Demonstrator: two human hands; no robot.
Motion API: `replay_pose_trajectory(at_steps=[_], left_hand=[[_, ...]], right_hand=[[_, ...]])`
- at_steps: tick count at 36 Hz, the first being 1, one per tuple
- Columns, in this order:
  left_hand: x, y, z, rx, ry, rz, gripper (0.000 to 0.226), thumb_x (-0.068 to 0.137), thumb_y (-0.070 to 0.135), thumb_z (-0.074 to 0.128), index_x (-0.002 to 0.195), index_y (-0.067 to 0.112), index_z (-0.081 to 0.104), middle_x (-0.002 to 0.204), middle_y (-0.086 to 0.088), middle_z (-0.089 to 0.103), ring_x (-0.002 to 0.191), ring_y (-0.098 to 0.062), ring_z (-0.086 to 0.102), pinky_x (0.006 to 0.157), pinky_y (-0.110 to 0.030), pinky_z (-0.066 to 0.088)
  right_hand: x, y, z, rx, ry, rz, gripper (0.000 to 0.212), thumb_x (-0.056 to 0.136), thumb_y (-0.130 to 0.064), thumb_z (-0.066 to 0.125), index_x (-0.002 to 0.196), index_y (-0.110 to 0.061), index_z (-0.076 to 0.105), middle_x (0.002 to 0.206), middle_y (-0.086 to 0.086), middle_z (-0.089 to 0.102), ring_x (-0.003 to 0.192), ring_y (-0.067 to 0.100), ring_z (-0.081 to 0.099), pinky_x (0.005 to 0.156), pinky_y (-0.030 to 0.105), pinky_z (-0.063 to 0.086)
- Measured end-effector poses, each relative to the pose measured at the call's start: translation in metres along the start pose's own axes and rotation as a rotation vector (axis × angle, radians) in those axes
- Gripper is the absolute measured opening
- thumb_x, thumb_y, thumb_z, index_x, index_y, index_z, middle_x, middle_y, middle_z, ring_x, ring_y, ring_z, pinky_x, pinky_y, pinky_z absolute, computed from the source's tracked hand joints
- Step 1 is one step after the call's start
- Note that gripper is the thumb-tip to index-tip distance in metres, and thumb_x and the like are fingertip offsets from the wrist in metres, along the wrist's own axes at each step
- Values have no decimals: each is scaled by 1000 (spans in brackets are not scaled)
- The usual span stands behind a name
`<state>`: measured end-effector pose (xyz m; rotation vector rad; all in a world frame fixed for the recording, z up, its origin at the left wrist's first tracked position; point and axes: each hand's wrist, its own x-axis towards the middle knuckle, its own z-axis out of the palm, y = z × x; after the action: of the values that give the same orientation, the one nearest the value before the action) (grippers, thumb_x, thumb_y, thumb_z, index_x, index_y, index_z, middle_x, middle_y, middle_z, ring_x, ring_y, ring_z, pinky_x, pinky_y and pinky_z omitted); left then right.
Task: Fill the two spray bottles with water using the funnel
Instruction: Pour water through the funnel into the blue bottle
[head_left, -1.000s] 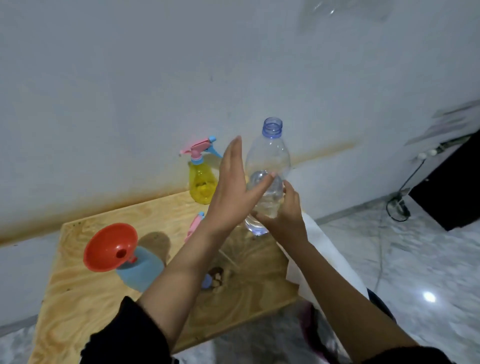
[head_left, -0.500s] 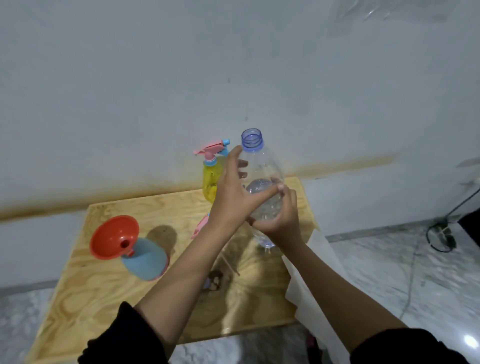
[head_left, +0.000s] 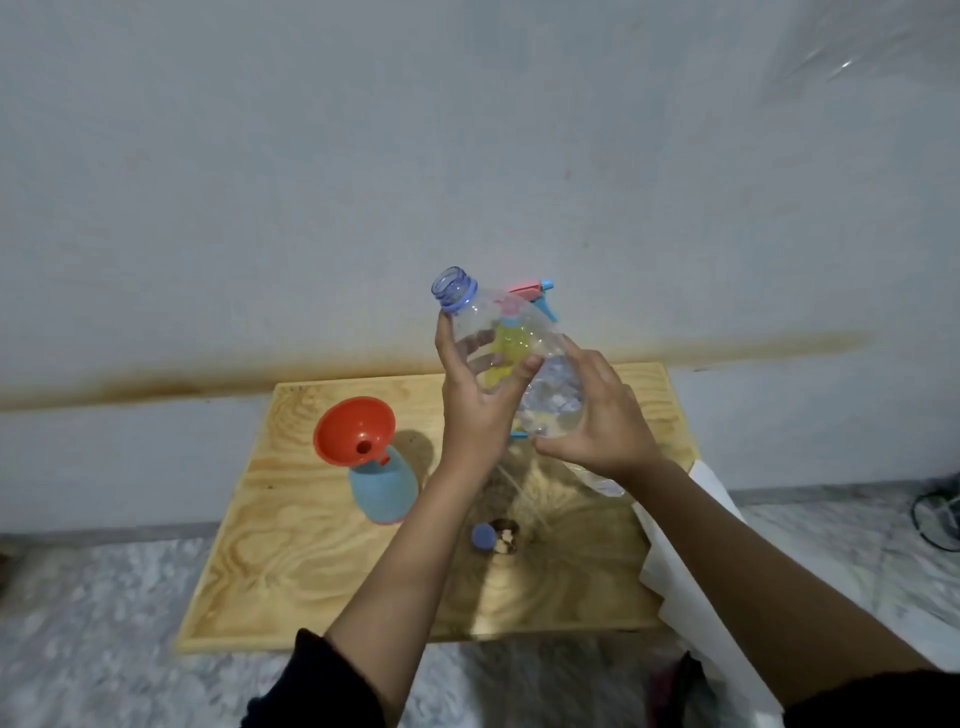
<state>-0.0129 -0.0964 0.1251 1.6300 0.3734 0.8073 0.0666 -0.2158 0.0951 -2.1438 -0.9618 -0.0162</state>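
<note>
Head view, left to right: we count one orange funnel (head_left: 353, 431), seated tilted in the open neck of one blue spray bottle (head_left: 383, 488), which stands on the left part of the wooden table (head_left: 311, 571). Just right of it, nearer us, one small blue cap (head_left: 483, 536) lies loose on the wood.

Above the table's middle we hold one clear water bottle (head_left: 550, 389), uncapped and leaning, its blue mouth pointing up and to the left. Water sits in its lower half. Our left hand (head_left: 475, 395) wraps the upper body, fingers behind and thumb across the front. Our right hand (head_left: 602, 415) clasps the lower end, fingers curled round it.

Behind the clear bottle stands the second spray bottle, the yellow spray bottle (head_left: 535, 291), against the wall, its pink and blue trigger head showing past the clear plastic. That makes two spray bottles in all.

At the table's right edge one white sheet (head_left: 675, 545) hangs down.
</note>
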Motion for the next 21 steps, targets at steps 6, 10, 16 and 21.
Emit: replay_pose_trajectory(at_steps=[6, 10, 16, 21], left_hand=[[-25, -23, -9, -158, 145, -153, 98, 62, 72, 67, 139, 41, 15, 114, 2, 56, 104, -17, 62, 87, -33, 52], [-41, -36, -10, -211, 197, -222, 87, 73, 67, 61, 141, 37, 15, 119, -6, 57, 97, 6, 61, 73, -6, 45], [-53, -39, -6, -269, 298, -310, 64, 92, 32, 52, 145, 24, 18, 99, 31, 53, 89, 28, 48, 84, -18, 37], [-56, -35, -5, -268, 354, -373, 53, 97, 28, 46, 144, 22, 22, 119, 26, 41, 110, 13, 43, 81, -5, 36]], right_hand=[[-12, -13, 2, -224, -162, 32, 106, 53, -64, 56, 147, -37, 16, 130, -4, 41, 120, 20, 42, 93, 42, 36], [-19, -16, 4, -392, -264, 21, 104, 65, -50, 72, 148, -38, 11, 133, 0, 39, 119, 23, 39, 93, 42, 33], [-20, -22, 5, -510, -337, 35, 103, 64, -46, 72, 147, -40, 11, 132, 0, 39, 119, 23, 38, 91, 41, 32], [-17, -28, 3, -576, -365, 22, 106, 62, -45, 76, 146, -41, 11, 130, -1, 39, 117, 22, 38, 88, 41, 32]])
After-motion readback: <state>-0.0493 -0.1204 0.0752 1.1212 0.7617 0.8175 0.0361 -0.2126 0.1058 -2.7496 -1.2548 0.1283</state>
